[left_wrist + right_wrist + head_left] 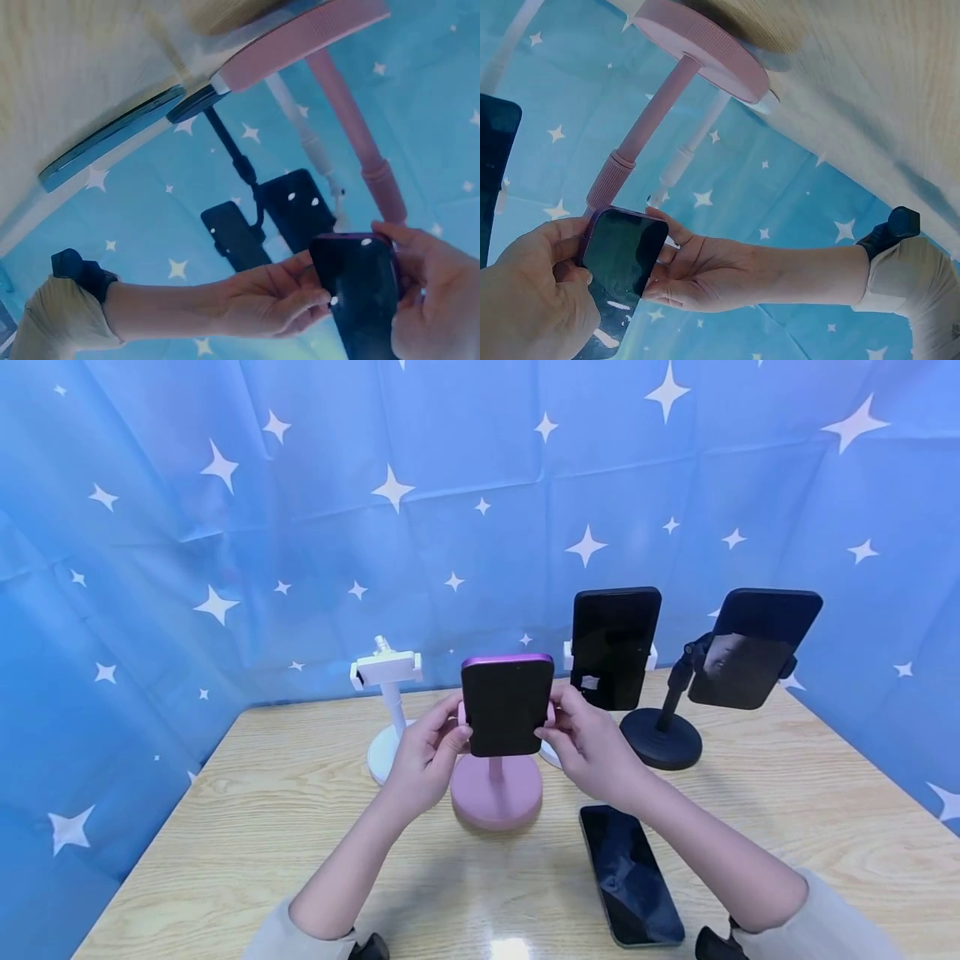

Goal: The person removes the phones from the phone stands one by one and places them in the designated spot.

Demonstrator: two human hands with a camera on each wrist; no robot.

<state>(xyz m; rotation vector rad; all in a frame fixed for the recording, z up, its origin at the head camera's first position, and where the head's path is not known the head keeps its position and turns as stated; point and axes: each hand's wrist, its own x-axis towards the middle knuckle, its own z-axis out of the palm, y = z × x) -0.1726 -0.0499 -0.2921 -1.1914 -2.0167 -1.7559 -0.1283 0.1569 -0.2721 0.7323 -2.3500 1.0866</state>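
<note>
A smartphone (508, 708) with a purple edge stands upright in the clamp of a pink phone stand (497, 793), its dark screen toward me. My left hand (429, 758) grips the clamp's pink arm at the phone's left side, thumb in front by the screen's edge. On the opposite side, my right hand (592, 745) pinches the other pink arm between thumb and fingers. Both wrist views show the phone (356, 292) between the two hands, with the stand's pink pole (656, 112) running to its round base. The back of the clamp is hidden.
A second smartphone (630, 877) lies flat on the wooden table (300, 827), near the right forearm. An unloaded white phone stand (385, 670) is behind the left hand. Farther right, a white stand holds a black phone (617, 647), and a black stand (662, 739) holds another.
</note>
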